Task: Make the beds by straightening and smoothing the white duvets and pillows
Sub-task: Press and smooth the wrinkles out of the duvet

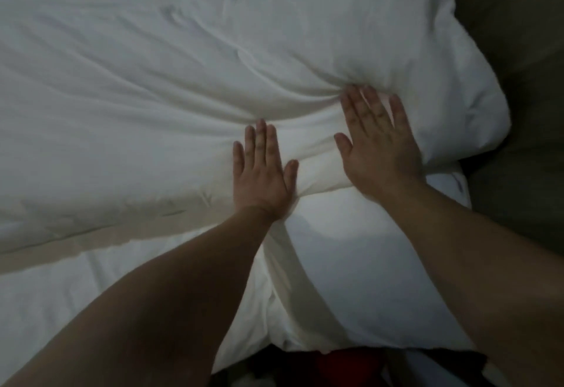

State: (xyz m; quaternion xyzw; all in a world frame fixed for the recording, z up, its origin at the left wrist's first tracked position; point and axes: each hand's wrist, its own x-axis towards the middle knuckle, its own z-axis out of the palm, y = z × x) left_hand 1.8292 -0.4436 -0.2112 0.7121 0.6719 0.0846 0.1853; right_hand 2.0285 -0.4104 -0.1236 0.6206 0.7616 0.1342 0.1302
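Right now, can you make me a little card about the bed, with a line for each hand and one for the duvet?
left hand: flat on the duvet, fingers straight and close together
right hand: flat on the duvet, fingers spread, nearer its right edge
duvet: white, creased, folds bunching just ahead of both hands
right of bed: dark surface
bottom edge: red thing, too dim to tell what it is

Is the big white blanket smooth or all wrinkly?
Wrinkly. The soft white fabric duvet has long creases fanning out from where the flat left hand and right hand press on it.
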